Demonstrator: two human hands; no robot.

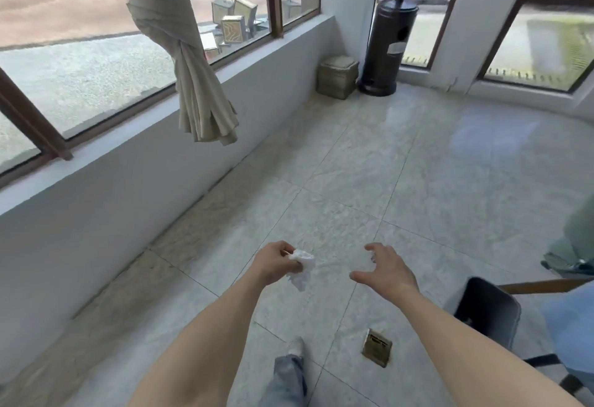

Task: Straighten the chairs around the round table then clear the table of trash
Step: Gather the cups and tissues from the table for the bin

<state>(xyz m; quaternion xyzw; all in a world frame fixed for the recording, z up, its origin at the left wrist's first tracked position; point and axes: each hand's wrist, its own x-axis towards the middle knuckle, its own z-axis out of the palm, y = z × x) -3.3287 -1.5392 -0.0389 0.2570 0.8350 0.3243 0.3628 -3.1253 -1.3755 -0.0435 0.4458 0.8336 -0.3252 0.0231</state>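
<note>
Trash is off the table: left hand (277, 262) holds crumpled paper (301, 265), right hand (382, 270) spread wide; bin (337, 77) far off.

The tissue (301, 266) is a crumpled white wad of thin paper, bunched into irregular folds, with a looser tail hanging down below the bunch. It is held up in the air above the pale tiled floor, pinched at its upper left edge by the left hand (279, 263), whose fingers curl round that end (the rest of the wad sticks out to the right of the knuckles). A small scrap of white (373, 257) also shows behind the fingers of the right hand (384, 273), too little of it visible to tell its shape. A dark chair (488, 313) stands at the lower right, only partly in view.
</note>
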